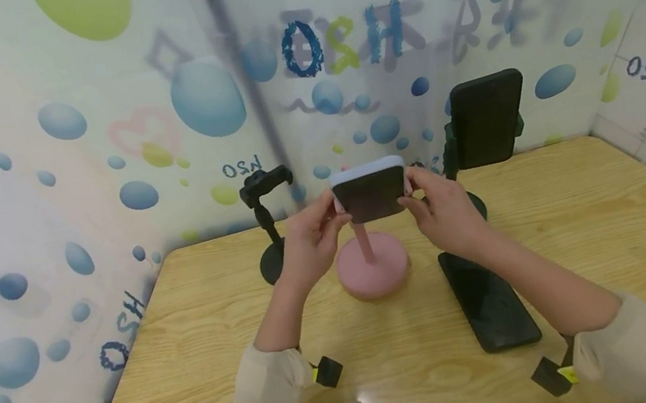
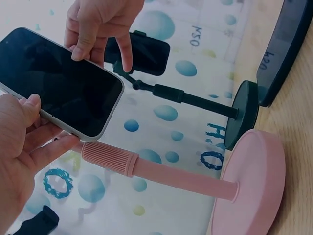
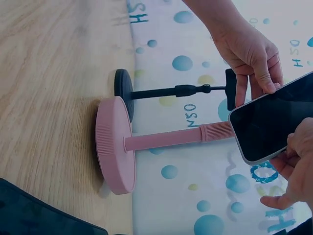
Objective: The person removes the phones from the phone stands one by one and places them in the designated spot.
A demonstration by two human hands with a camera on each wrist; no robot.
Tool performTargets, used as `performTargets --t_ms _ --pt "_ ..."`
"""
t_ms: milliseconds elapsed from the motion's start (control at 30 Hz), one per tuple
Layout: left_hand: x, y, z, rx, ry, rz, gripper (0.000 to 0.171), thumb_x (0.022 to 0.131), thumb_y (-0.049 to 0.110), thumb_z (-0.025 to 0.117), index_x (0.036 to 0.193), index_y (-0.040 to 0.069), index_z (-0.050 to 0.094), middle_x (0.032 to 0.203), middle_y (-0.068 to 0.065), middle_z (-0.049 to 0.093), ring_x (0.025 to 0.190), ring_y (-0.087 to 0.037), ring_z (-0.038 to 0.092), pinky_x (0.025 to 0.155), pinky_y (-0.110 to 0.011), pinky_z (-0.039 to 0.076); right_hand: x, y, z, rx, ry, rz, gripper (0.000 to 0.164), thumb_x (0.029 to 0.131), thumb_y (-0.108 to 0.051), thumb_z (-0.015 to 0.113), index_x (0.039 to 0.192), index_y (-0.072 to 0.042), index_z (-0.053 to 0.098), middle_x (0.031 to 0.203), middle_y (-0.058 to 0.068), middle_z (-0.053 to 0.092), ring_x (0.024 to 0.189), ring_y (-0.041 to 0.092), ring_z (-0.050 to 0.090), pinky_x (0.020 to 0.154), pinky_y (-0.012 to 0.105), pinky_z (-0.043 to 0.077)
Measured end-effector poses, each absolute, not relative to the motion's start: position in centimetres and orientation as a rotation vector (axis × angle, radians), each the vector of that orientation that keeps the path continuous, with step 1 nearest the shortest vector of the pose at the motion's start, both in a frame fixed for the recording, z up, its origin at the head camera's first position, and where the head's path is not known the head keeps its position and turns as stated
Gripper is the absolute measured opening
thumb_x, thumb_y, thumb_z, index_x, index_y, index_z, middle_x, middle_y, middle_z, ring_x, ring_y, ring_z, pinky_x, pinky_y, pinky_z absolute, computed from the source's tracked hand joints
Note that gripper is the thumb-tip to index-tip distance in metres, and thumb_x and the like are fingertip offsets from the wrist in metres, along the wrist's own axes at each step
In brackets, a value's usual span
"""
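A smartphone (image 1: 370, 195) with a dark screen and pale edges is held sideways above the pink phone stand (image 1: 374, 268). My left hand (image 1: 312, 240) pinches its left end between thumb and fingers. At the opposite end, my right hand (image 1: 448, 212) grips the edge the same way. In the left wrist view the phone (image 2: 61, 81) overlaps the top of the ribbed pink pole (image 2: 110, 157), and the stand's holder is hidden behind it. The right wrist view shows both thumbs on the phone's long edges (image 3: 279, 122).
Left of the pink stand stands a black phone stand (image 1: 268, 239) with a bare clamp. A dark green stand (image 1: 449, 152) on the right bears a black phone (image 1: 489, 119). Another black phone (image 1: 490, 302) lies on the wooden table (image 1: 196, 365) near my right forearm. A patterned sheet (image 1: 78, 235) hangs behind.
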State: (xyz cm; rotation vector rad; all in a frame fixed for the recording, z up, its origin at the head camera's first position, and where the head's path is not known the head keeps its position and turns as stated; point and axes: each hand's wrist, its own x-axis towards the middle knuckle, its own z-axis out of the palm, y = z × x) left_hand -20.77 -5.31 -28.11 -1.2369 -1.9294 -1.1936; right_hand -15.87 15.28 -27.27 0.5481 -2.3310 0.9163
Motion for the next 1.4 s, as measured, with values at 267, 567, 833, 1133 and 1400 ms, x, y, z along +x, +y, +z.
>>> performTargets --t_ms 267,567,833,1133,1400 --pt "-19.1 -5.7 -28.0 -1.266 -1.917 -1.187 0.026 0.079 -0.004 0.064 0.104 -0.006 0.059 0.087 -0.013 0.067 0.077 -0.017 0.066 0.064 -0.022 0.051 -14.7 15.6 -27.4 0.634 -2.274 0.905 0.014 0.086 -0.001 0.057 0.081 -0.005 0.044 0.066 0.003 0.042 0.055 0.013 0.035 0.053 0.030 0.032" --pt "-17.6 -5.6 -28.0 -1.294 -1.880 -1.149 0.035 0.075 -0.006 0.067 0.109 -0.008 0.059 0.094 -0.016 0.067 0.082 -0.019 0.066 0.067 -0.021 0.051 -13.6 16.1 -27.8 0.705 -2.175 0.875 0.040 0.090 -0.042 0.037 0.081 -0.004 0.045 0.069 0.002 0.046 0.057 0.011 0.040 0.053 0.027 0.033" --pt "-17.0 -5.6 -28.3 -1.303 -1.854 -1.112 0.042 0.071 -0.007 0.069 0.112 -0.011 0.057 0.090 -0.015 0.066 0.081 -0.020 0.066 0.067 -0.020 0.050 -13.0 16.2 -28.2 0.700 -2.182 0.885 0.036 0.090 -0.038 0.041 0.080 -0.004 0.047 0.068 0.001 0.046 0.060 0.010 0.040 0.054 0.026 0.034" --pt "-16.9 -5.4 -28.6 -1.312 -1.862 -1.073 0.042 0.070 -0.006 0.071 0.109 -0.013 0.058 0.097 -0.021 0.065 0.085 -0.023 0.065 0.071 -0.020 0.050 -12.7 16.5 -28.8 0.689 -2.173 0.900 0.015 0.087 -0.013 0.056 0.078 -0.004 0.047 0.068 0.001 0.046 0.057 0.009 0.037 0.049 0.023 0.031" --pt "-16.7 -5.5 -28.7 -1.302 -1.886 -1.103 0.040 0.071 -0.008 0.070 0.109 -0.014 0.058 0.100 -0.022 0.064 0.084 -0.025 0.066 0.071 -0.018 0.049 -12.6 16.5 -28.8 0.698 -2.191 0.884 0.020 0.077 0.007 0.063 0.078 -0.005 0.048 0.070 0.003 0.052 0.057 0.008 0.038 0.049 0.023 0.032"
